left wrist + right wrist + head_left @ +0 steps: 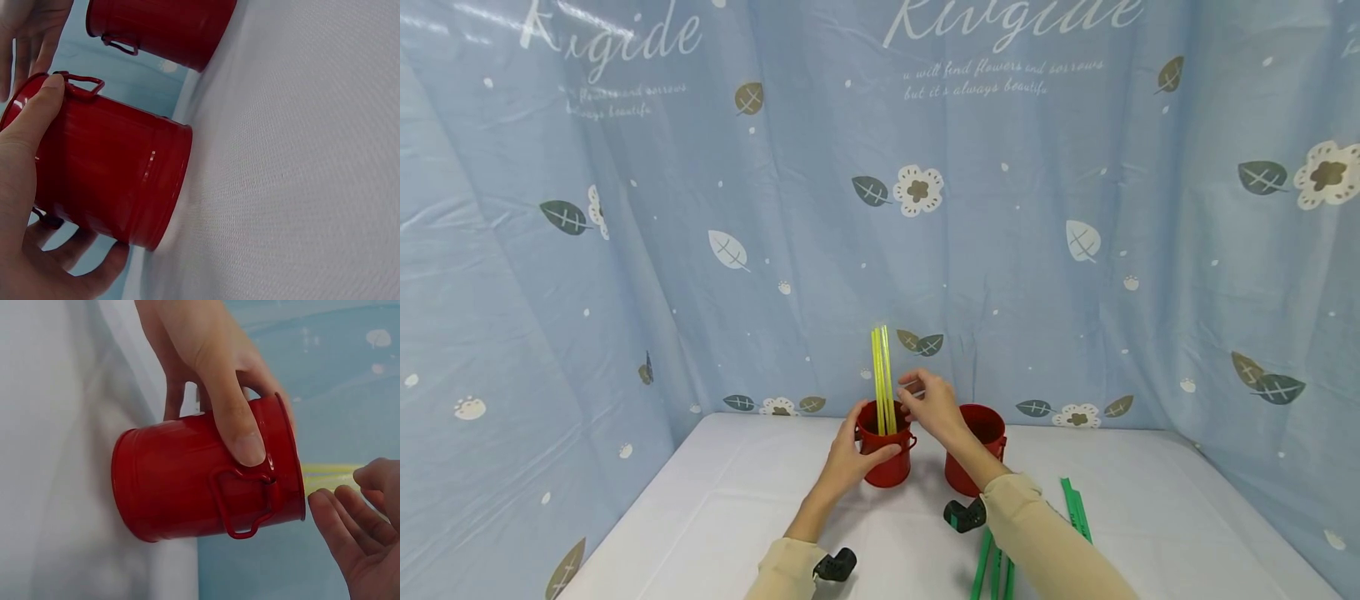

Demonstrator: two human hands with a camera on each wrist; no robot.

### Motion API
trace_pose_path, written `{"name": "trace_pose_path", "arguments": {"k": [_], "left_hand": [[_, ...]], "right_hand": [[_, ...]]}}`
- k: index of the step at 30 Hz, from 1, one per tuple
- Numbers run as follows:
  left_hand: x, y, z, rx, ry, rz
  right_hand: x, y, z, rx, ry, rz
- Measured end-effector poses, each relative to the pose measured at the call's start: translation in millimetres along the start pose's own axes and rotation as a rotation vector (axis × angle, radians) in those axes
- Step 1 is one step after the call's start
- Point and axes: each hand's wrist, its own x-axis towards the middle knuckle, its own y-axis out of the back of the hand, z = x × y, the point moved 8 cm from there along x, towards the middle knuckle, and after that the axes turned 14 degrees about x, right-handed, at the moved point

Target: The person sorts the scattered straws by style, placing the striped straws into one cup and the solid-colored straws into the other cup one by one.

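My left hand (842,462) grips a small red metal bucket (887,471) around its side. The thumb (44,109) lies near the rim and the fingers wrap the far side. Several slim yellow sticks (880,375) stand upright in the bucket, their lower ends hidden inside it. Just right of the sticks, over the rim, hovers my right hand (934,406) with loosely bent fingers. In the right wrist view, the right hand's fingertips (319,499) are close to the sticks, with none gripped between them.
A second red bucket (973,425) stands to the right, partly behind the right forearm. Several green strips (996,567) lie on the white table (700,500) near the right sleeve. Blue patterned cloth (812,292) hangs behind the table.
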Motion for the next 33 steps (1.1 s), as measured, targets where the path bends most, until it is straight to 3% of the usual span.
{"name": "trace_pose_path", "arguments": {"k": [12, 19, 33], "left_hand": [[0.1, 0.2, 0.7, -0.014, -0.005, 0.003], [1.2, -0.2, 0.6, -0.011, -0.007, 0.005], [1.4, -1.6, -0.2, -0.006, -0.019, 0.010]], "right_hand": [[-9.9, 5, -1, 0.016, 0.015, -0.066], [-28.2, 11, -4, 0.007, 0.011, -0.108], [-65.7, 34, -5, -0.037, 0.011, -0.116]]}}
